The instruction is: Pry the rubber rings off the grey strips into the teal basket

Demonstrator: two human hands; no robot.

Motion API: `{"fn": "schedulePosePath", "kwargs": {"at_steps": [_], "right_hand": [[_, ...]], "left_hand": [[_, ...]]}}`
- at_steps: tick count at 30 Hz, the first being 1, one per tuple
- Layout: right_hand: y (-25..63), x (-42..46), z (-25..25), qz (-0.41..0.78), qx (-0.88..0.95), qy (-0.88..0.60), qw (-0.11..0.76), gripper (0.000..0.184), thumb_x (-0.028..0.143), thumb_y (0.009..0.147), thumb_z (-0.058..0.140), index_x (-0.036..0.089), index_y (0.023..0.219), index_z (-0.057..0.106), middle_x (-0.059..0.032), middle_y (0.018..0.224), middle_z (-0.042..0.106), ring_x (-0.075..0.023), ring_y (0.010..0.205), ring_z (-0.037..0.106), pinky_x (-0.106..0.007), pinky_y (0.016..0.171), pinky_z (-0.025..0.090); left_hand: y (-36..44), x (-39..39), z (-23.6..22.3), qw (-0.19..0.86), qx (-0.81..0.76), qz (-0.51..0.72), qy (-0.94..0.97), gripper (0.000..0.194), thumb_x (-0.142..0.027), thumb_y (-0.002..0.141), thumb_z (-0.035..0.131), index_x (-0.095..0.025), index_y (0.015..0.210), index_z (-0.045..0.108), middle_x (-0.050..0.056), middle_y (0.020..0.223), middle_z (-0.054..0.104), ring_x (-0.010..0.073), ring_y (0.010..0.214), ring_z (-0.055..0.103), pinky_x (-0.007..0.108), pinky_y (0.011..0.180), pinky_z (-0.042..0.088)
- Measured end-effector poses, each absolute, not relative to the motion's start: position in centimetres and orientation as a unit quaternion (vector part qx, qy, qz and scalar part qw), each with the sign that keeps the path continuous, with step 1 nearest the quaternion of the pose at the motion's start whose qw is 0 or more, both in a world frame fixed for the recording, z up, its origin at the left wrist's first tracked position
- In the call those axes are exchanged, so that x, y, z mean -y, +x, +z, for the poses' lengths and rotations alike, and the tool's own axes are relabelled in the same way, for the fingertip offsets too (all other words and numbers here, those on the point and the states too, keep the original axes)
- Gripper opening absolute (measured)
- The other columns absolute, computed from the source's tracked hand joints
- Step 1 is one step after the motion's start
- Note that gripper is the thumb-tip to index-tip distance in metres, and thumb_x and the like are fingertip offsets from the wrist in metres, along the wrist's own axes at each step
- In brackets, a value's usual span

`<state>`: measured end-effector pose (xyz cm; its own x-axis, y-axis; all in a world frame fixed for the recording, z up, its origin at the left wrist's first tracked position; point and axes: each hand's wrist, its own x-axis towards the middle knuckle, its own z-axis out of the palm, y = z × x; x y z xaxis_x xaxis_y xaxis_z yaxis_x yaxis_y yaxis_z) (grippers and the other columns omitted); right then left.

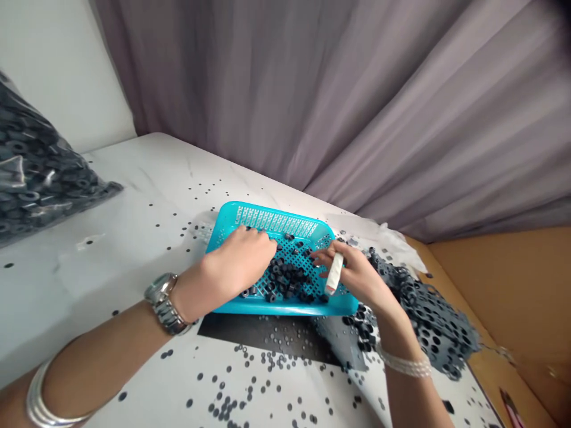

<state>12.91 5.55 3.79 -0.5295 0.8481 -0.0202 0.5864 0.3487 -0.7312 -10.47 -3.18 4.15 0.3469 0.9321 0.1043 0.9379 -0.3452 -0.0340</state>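
Note:
A turquoise perforated plastic basket (285,309) stands on the white table, with many small black ring-shaped pieces (285,278) inside it. My left hand (241,255) reaches over its left half, back of the hand up. Its fingers are curled down and mostly hidden, so what they hold does not show. Over the basket's right end is my right hand (352,270), its fingers apart and close to some of the black pieces. A white wrapping (334,273) runs along one of its digits, apparently the thumb.
A clear bag (40,172) full of black rings stands at the left. Dark perforated sheets (432,321) are heaped at the right, beside a crumpled white plastic bag (404,246). Small black discs (227,407) litter the white table (129,214). A grey curtain (267,89) hangs behind.

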Motion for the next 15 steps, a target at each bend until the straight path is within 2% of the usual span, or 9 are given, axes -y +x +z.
{"fn": "schedulePosePath", "kwargs": {"at_steps": [4,7,11,15], "right_hand": [[13.1,-5.8,2.4,0.282,0.847,-0.444,0.082,0.014,0.03,0.076,0.063,0.021,0.075,0.052,-0.0034,0.082,0.066,-0.0198,0.077,0.063,-0.032,0.07,0.049],[12.7,-5.4,1.4,0.25,0.867,-0.429,0.038,0.011,0.019,0.072,0.061,0.021,0.08,0.054,-0.0013,0.079,0.064,-0.0182,0.073,0.06,-0.03,0.068,0.045],[12.2,-5.2,1.6,0.268,0.867,-0.413,0.074,0.01,0.012,0.072,0.054,0.021,0.072,0.049,0.0005,0.073,0.063,-0.0158,0.071,0.059,-0.028,0.068,0.044],[12.8,-5.7,2.6,0.336,0.826,-0.434,0.128,0.013,0.017,0.075,0.055,0.021,0.07,0.043,-0.0032,0.087,0.068,-0.0184,0.082,0.064,-0.031,0.073,0.049]], "left_hand": [[-8.7,3.2,3.2,0.06,0.601,-0.006,-0.797,0.018,-0.003,0.081,0.053,-0.011,0.089,0.066,0.013,0.084,0.067,0.0231,0.078,0.06,0.035,0.07,0.037],[-8.2,3.2,2.3,0.077,0.581,-0.017,-0.81,0.017,-0.007,0.082,0.054,-0.013,0.093,0.065,0.012,0.085,0.067,0.0244,0.08,0.06,0.037,0.072,0.038],[-9.1,3.3,2.9,0.021,0.572,0.004,-0.82,0.019,-0.006,0.084,0.049,-0.013,0.09,0.066,0.011,0.085,0.066,0.0249,0.081,0.06,0.038,0.073,0.038],[-11.1,3.5,4.0,0.051,0.576,-0.029,-0.815,0.026,-0.002,0.083,0.044,-0.015,0.09,0.065,0.011,0.088,0.065,0.0243,0.081,0.058,0.039,0.077,0.037]]}}
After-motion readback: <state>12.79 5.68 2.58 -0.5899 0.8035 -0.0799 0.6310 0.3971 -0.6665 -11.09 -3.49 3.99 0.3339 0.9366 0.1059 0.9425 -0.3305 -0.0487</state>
